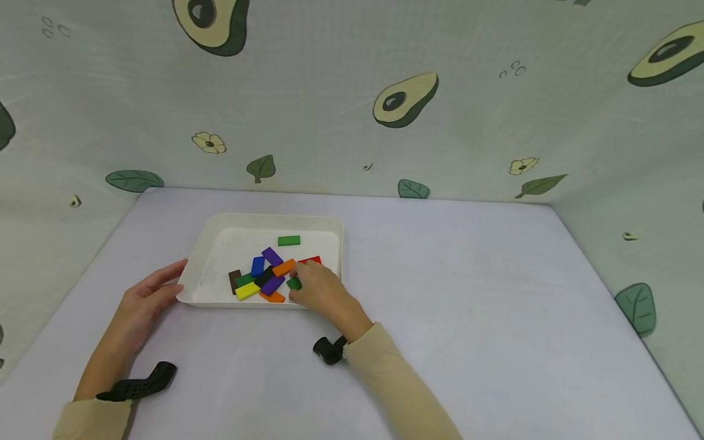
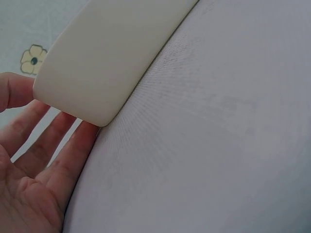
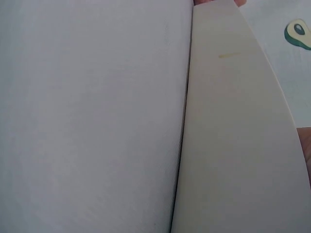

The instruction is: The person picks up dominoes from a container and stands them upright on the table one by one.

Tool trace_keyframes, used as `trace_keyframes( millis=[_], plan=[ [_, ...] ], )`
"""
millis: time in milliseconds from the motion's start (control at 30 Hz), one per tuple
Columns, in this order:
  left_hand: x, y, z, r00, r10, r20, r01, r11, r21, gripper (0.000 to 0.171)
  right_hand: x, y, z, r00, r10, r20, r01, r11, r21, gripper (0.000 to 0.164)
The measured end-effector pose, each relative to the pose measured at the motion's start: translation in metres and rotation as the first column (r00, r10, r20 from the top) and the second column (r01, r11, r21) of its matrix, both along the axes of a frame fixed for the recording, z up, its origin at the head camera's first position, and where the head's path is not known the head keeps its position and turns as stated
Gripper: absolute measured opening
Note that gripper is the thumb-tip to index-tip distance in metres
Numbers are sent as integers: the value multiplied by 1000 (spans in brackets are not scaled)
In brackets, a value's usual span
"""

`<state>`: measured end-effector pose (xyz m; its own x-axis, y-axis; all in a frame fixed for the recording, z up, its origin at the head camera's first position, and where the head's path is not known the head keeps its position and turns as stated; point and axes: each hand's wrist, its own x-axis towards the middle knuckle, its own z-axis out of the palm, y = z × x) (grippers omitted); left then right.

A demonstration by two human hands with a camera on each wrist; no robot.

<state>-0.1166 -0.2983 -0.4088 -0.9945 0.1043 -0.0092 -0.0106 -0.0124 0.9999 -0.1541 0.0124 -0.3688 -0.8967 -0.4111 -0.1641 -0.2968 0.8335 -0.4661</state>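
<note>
A white tray [image 1: 203, 275] holds a loose pile of coloured rectangular blocks. My left hand [image 1: 145, 305] grips the tray's near left corner; in the left wrist view the thumb [image 2: 17, 91] lies at the rim and the fingers reach behind the side wall. Inside the tray, my right hand [image 1: 321, 293] pinches a green block [image 1: 294, 283] between thumb and fingers. Beside it lie an orange block [image 1: 284, 267], a purple block [image 1: 272, 285] and a red block [image 1: 313, 260], partly covered by the hand. The tray's wall [image 3: 238, 121] hides most of this hand in the right wrist view.
A yellow block [image 1: 247, 291], a blue block [image 1: 258, 266] and a brown block [image 1: 233, 281] lie to the pile's left. Another green block [image 1: 288, 241] sits apart near the far side. The white table [image 1: 467, 305] meets an avocado-print cloth [image 1: 330, 122] behind.
</note>
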Motion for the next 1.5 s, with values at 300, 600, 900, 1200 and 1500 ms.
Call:
trace_keyframes(
  millis=[300, 600, 900, 1200, 1500],
  plan=[
    [0, -1, 1, 1000, 9, 3, -9, 999, -36, 45, 0, 1, 2, 1000, -2, -3, 2, 1000, -28, 34],
    [0, 0, 0, 999, 28, 16, -27, 998, -64, 47, 0, 4, 4, 1000, 2, -13, -3, 998, -64, 36],
    [-1, -1, -1, 999, 38, 23, -37, 998, -47, 46, -3, 7, 6, 997, 43, -57, -50, 990, -133, 30],
    [-1, -1, 0, 1000, 21, 5, -20, 999, -47, 46, -3, 13, 13, 991, 98, -94, -116, 971, -211, 28],
    [-1, -2, -1, 1000, 6, 17, -5, 997, -73, 47, -5, 24, 22, 987, 121, -104, -146, 948, -283, 29]
  ],
)
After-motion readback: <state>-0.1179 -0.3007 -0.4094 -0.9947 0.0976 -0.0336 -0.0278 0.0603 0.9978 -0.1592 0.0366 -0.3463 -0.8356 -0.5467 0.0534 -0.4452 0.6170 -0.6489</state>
